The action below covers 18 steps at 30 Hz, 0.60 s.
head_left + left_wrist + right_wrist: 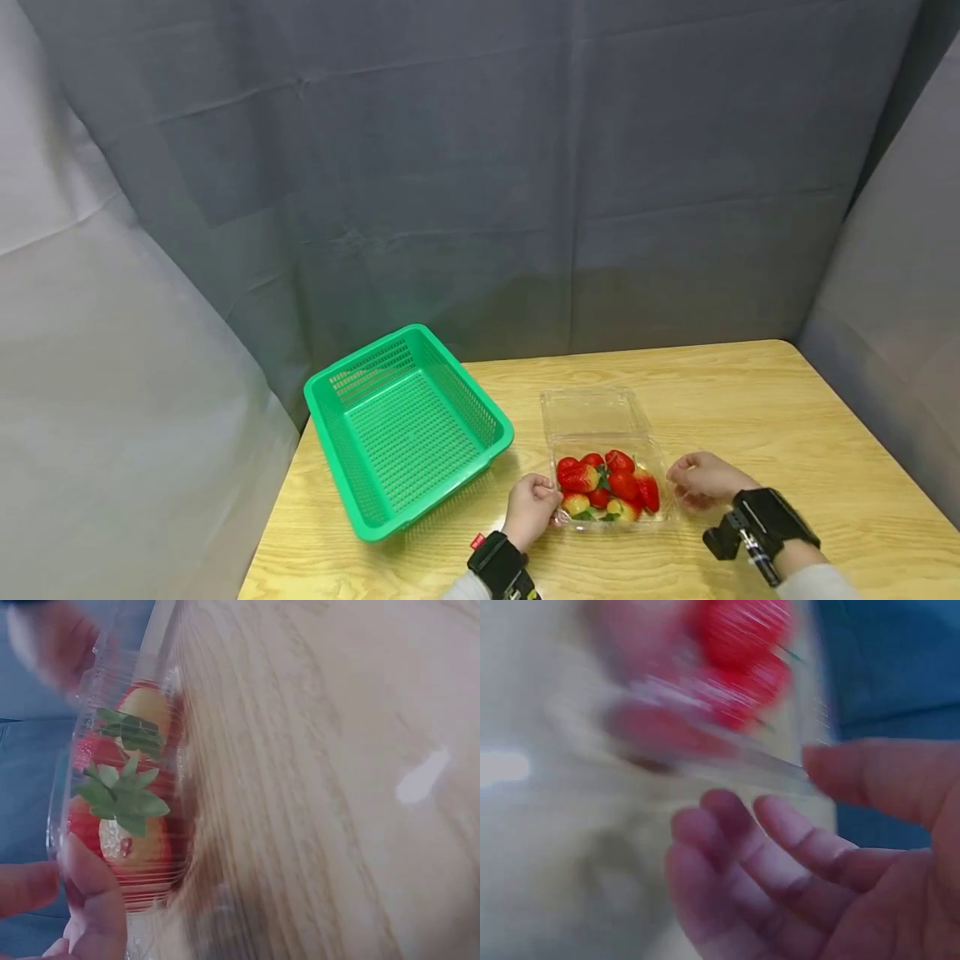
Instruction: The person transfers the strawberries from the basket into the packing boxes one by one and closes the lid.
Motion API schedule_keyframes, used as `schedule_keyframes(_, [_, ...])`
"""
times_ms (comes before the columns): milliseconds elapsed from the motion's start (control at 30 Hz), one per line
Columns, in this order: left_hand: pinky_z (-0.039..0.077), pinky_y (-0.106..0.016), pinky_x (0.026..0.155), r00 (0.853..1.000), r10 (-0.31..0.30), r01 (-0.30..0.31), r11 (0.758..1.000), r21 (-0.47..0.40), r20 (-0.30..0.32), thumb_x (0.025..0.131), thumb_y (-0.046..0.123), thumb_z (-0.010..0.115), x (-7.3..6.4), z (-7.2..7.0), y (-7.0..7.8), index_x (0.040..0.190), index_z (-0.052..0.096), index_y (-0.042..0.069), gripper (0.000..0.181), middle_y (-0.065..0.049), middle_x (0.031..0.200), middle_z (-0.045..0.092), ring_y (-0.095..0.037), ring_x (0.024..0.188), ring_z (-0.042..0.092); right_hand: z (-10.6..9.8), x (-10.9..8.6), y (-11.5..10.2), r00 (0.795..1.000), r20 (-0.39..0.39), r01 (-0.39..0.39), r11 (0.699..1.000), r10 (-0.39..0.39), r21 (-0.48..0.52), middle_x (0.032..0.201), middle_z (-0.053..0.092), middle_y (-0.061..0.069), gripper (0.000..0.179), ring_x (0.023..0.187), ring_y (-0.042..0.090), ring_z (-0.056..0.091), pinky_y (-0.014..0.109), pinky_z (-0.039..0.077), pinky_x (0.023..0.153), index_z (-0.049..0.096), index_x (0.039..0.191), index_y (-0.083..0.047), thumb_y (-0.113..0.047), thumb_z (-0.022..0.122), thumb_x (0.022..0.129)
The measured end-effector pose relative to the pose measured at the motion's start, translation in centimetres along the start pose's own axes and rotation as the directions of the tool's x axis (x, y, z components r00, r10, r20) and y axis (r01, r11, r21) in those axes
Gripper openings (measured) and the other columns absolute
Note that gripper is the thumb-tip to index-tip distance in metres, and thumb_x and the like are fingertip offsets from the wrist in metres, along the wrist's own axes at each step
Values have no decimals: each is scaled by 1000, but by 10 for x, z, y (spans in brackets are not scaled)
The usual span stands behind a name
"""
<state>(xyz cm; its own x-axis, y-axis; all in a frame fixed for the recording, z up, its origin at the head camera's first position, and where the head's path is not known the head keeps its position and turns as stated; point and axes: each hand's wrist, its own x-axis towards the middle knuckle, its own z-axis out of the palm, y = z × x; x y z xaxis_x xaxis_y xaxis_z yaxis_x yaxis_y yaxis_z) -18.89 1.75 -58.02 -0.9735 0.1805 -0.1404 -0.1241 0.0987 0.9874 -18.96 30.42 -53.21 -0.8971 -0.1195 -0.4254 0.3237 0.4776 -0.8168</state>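
A clear plastic clamshell box stands on the table with its lid folded back away from me. Several red strawberries lie in it, some pale yellow near their green leaves. At the box's front left corner, my left hand pinches the rim between thumb and finger. My right hand is at the right side, its thumb by the rim and its other fingers spread loosely below. Blur hides whether that thumb touches the plastic.
A green perforated basket sits left of the box, with nothing in it. Both stand on a light wooden table. Grey cloth hangs behind the table, and paler cloth borders it on the left and right.
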Motion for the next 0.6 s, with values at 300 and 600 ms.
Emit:
schedule_keyframes(300, [51, -30, 46, 1000, -4, 5, 1000, 10, -22, 79, -6, 60, -3, -1, 2, 87, 53, -4, 11, 0, 62, 50, -5, 43, 49, -41, 87, -37, 993, -51, 92, 958, -110, -271, 124, 36, 40, 54, 109, 49, 44, 48, 46, 81, 30, 130, 17, -22, 44, 95])
schedule_keyframes(600, [49, -26, 44, 1000, -16, 16, 1000, 12, -26, 79, -5, 62, 1, 1, -1, 86, 54, -1, 12, 2, 61, 48, -7, 43, 50, -68, 275, 113, 995, 44, 99, 957, -90, -272, 138, 23, 34, 79, 119, 48, 35, 52, 42, 81, 14, 141, 10, -52, 30, 95])
